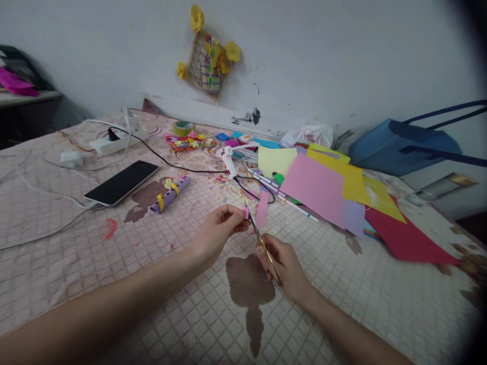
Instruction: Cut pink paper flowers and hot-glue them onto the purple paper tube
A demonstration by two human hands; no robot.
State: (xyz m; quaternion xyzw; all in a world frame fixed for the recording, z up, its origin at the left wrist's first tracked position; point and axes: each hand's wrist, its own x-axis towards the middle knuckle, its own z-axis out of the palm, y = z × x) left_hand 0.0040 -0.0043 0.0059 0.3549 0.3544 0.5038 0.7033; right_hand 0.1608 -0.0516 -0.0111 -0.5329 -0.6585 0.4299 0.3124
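Note:
Between the thumb and fingers of my left hand (pixel 222 225) is a small pink paper piece (pixel 246 213). My right hand (pixel 283 263) grips gold-handled scissors (pixel 267 249), whose blades point away from me and meet the right side of that piece. Whether the blades are parted is too small to tell. A longer pink paper strip (pixel 262 209) lies just beyond the scissors. Left of my hands rests a purple paper roll (pixel 182 185) with dark dots, yellow bands and a small yellow flower.
A white glue gun (pixel 229 161) stands beyond my hands, its black cord crossing to a power strip (pixel 119 141). A phone (pixel 122 183) lies at left. Coloured paper sheets (pixel 314 185), striped straws (pixel 292 199) and a blue bag (pixel 403 147) are at right; paper scraps (pixel 216 191) litter the middle.

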